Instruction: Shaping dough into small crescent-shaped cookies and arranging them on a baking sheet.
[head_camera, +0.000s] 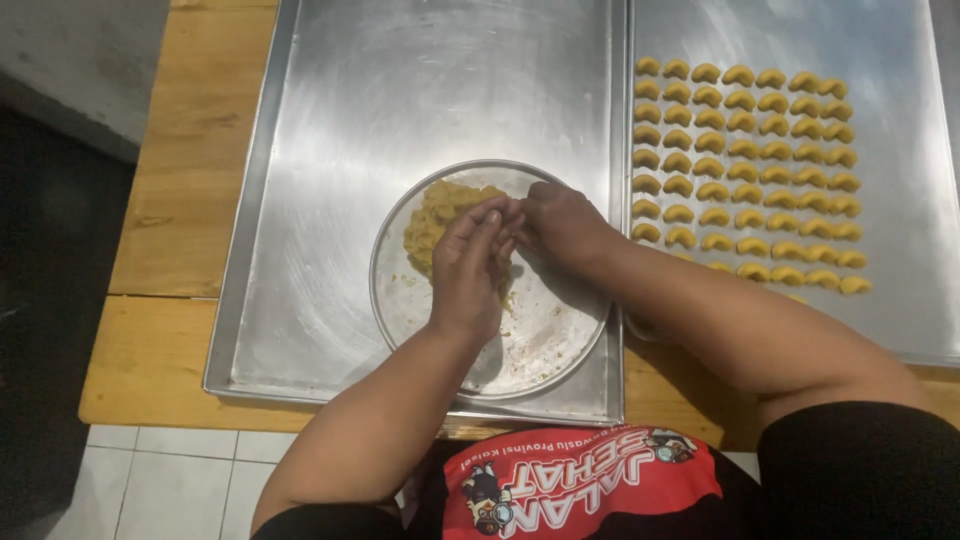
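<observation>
A round metal plate (555, 345) sits on a large steel baking tray (330, 200). A lump of yellow dough (432, 222) lies at the plate's far left. My left hand (468, 270) and my right hand (562, 222) meet over the plate, fingertips pressed together beside the dough. What they pinch between them is hidden; it looks like a small bit of dough. A second steel tray (900, 60) to the right carries several rows of small crescent-shaped dough pieces (745, 170).
Both trays rest on a wooden table (185, 150) whose near edge runs just in front of me. White floor tiles (170, 480) show below the table's left corner. A grey wall (70, 50) lies at the far left.
</observation>
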